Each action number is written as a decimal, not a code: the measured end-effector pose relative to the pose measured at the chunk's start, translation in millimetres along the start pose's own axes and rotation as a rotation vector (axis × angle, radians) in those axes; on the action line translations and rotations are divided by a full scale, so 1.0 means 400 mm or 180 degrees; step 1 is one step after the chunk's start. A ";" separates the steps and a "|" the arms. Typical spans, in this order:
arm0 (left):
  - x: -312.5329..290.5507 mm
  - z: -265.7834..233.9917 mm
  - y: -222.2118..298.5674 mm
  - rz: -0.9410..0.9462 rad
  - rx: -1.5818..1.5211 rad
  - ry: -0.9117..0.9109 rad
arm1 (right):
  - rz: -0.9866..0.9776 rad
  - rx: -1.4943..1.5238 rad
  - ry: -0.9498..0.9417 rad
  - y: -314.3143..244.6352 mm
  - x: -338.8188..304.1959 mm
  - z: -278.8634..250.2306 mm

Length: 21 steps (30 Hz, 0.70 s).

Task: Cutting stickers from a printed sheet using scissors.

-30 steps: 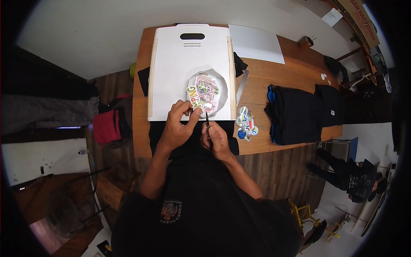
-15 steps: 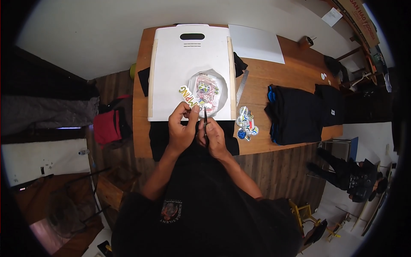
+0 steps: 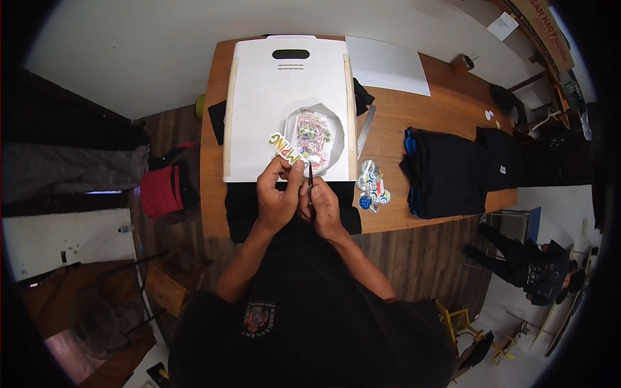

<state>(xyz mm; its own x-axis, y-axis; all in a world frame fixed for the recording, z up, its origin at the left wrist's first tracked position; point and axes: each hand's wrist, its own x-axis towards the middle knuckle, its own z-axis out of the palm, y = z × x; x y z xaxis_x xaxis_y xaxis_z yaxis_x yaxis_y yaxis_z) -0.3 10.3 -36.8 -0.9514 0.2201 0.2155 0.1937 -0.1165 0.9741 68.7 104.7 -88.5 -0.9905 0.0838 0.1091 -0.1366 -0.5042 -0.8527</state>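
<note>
My left hand (image 3: pixel 278 197) pinches a white-edged lettered sticker (image 3: pixel 283 146) with green and yellow letters. My right hand (image 3: pixel 321 205) grips black scissors (image 3: pixel 311 184), their blades pointing away from me and touching or nearly touching the sticker's right end. Just beyond both hands is a pale, many-sided bowl (image 3: pixel 336 132) on a white board (image 3: pixel 259 103). Paper scraps (image 3: pixel 312 126) with red, green and blue print lie inside it. To the right of the board, cut-out stickers (image 3: pixel 372 184) in blue, green and white are heaped on the wooden table (image 3: pixel 388 123).
Folded black shirts (image 3: pixel 446 171) are stacked on the right, blue showing at their edge. A metal ruler (image 3: pixel 366 132) lies along the board's right side, near a white sheet (image 3: pixel 388 68). Black cloth (image 3: pixel 349 210) sits under my wrists. A brown cup (image 3: pixel 462 63) stands at the far right.
The sticker has turned slightly and moved a little left at its far end. My left hand has shifted slightly; my right hand with the scissors stays almost in place.
</note>
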 end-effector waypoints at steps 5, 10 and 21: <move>-0.002 -0.001 -0.007 -0.0035 -0.0019 0.0003 | 0.0033 0.0024 -0.0020 0.004 -0.001 -0.004; -0.005 -0.004 -0.022 -0.0148 -0.0120 0.0004 | 0.0064 0.0011 -0.0009 -0.003 -0.001 -0.003; -0.003 -0.004 -0.019 -0.0059 0.0053 0.0012 | 0.0053 0.0010 -0.0020 -0.001 -0.001 -0.005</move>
<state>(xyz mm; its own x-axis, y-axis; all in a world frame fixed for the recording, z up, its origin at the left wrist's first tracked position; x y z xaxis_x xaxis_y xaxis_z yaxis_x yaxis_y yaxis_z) -1.1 9.2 -44.7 -0.9557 0.2184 0.1973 0.1801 -0.0964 0.9789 69.0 106.5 -89.2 -0.9927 0.0699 0.0982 -0.1201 -0.5082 -0.8528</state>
